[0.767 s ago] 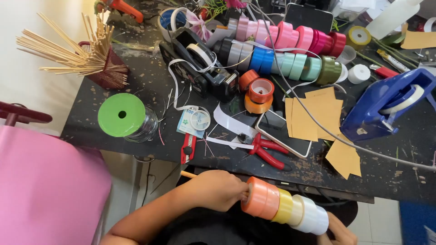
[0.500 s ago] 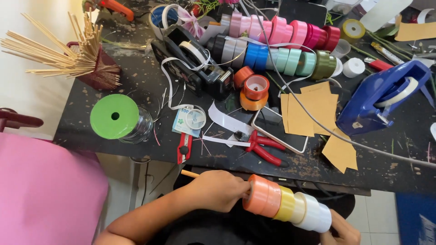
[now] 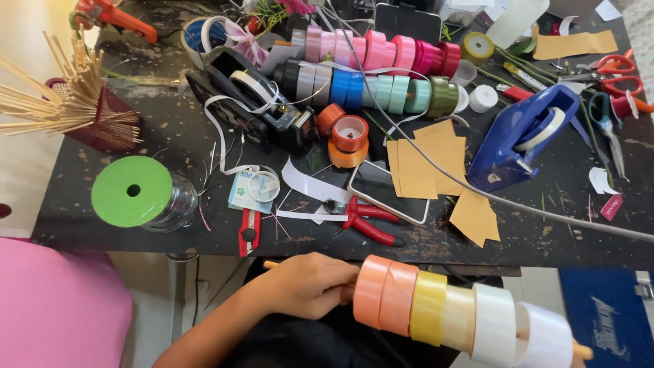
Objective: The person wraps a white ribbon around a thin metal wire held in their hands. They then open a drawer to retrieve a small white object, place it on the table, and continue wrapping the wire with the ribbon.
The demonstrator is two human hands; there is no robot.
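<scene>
Now left hand (image 3: pixel 303 285) fingers clamped on wooden stick (image 3: pixel 271 264), ribbon rolls (image 3: pixel 449 315) threaded just beside; right hand unseen.

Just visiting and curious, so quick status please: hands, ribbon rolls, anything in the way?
Left hand gripping the stick's end. Right hand hidden off frame. Ribbon rolls threaded in a row on the stick, held below the table edge. Nothing in the way.

Dark-screened phone (image 3: pixel 381 191) on the black table (image 3: pixel 545 232), partly under tan paper pieces (image 3: pixel 422 163).
</scene>
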